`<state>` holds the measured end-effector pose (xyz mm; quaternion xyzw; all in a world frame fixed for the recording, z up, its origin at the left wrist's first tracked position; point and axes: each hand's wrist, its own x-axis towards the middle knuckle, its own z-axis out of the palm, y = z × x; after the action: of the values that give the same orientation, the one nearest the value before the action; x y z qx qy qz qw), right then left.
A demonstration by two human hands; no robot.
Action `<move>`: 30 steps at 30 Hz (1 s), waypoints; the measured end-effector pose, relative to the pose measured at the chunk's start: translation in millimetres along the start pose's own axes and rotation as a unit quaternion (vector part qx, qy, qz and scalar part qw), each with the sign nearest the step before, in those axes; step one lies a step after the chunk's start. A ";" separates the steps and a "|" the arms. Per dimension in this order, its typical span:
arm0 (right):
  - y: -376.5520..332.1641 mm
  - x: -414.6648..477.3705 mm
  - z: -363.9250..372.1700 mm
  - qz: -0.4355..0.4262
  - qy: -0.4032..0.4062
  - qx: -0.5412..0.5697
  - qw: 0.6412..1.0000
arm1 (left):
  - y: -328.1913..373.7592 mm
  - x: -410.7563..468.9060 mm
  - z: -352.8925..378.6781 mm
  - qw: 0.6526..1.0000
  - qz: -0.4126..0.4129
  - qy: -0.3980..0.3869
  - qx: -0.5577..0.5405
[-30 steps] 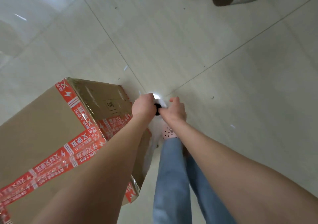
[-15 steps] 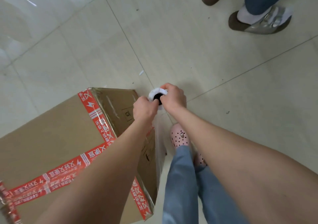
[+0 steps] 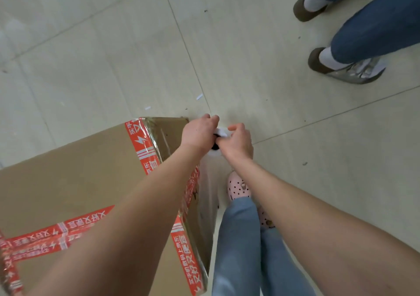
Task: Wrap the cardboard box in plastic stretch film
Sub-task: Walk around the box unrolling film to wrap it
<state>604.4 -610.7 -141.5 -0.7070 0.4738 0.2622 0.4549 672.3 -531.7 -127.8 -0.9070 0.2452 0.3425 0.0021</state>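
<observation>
left hand: grasping white stretch-film roll, mostly hidden
right hand: grasping same roll
brown red-taped cardboard box: cut off left
clear film sheet: faint

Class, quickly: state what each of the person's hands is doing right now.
Left hand: closed, gripping the top of the stretch film roll.
Right hand: closed, gripping the same roll.

Bright, soft indoor light, mostly sharp.
Glare is washing out the floor at upper left; film on the cardboard box is glinting faintly; shadows are falling weak; wide-angle lens is bending tile lines near edges.
</observation>
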 end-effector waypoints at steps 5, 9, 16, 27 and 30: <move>-17.7 2.8 1.4 0.111 -0.050 0.117 0.986 | -12.8 0.1 -7.2 0.965 -0.185 0.012 -0.184; -45.5 19.9 2.5 0.049 -0.022 0.082 0.995 | -24.8 8.8 -15.2 0.921 -0.266 -0.043 -0.283; -70.0 33.5 -2.0 -0.004 -0.048 -0.006 0.999 | -25.1 28.6 -29.2 0.988 -0.124 0.008 -0.095; -93.9 46.8 -21.2 -0.108 -0.016 -0.181 0.977 | -25.8 50.5 -44.6 0.964 -0.173 0.040 -0.199; -116.0 54.9 -24.9 -0.166 -0.013 -0.215 0.962 | -26.9 52.4 -50.2 0.918 -0.275 0.058 -0.281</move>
<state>731.0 -640.6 -128.6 -0.8535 0.2764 0.2875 0.3353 749.2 -539.9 -126.5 -0.9201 -0.1208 0.3302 -0.1729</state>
